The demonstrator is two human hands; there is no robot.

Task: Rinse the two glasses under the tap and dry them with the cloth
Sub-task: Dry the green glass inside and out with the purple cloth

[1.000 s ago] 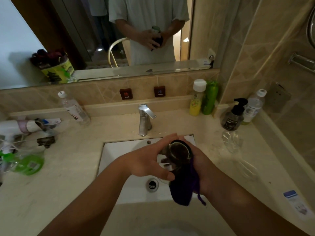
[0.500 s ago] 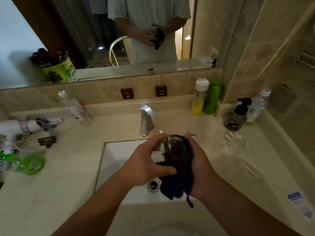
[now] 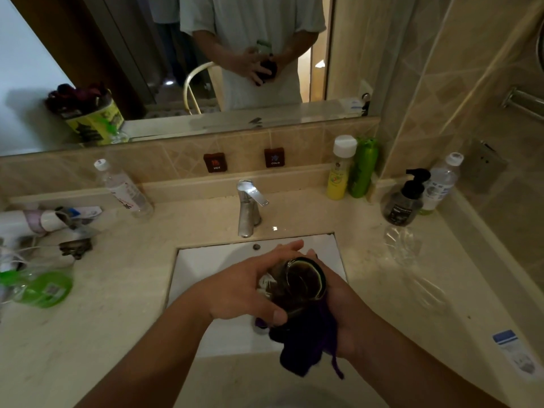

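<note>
Since a second ago both my hands have stayed over the basin, and the glass (image 3: 297, 282) has turned a little in them, its mouth again facing up toward me as the cloth (image 3: 306, 346) shifts under it.

From the head camera: my left hand (image 3: 244, 293) curls round the near side of the glass, thumb low at the bottom and fingers (image 3: 290, 247) reaching over the far rim. My right hand (image 3: 344, 313) cups the dark purple cloth against the glass's right side and base, fingers wrapped round the cloth; loose folds and a thread hang below my palm. Glass and cloth sit between my two hands, above the white sink (image 3: 206, 260), with the drain mostly hidden behind my left thumb.

Just beyond my left fingertips stands the tap (image 3: 248, 207), its spout pointing toward my hands; no water shows. Well to the right of my right hand, a second glass (image 3: 401, 244) stands on the counter (image 3: 117, 290), clear and hard to make out, just in front of a black pump bottle (image 3: 404, 201). Farther right of that is a clear bottle (image 3: 441, 184). Past the tap to the right stand a yellow bottle (image 3: 338, 172) and a green bottle (image 3: 363, 169), touching or nearly so. Far left of my left hand lie a hairdryer (image 3: 26, 222) and a green bottle on its side (image 3: 44, 288).
</note>
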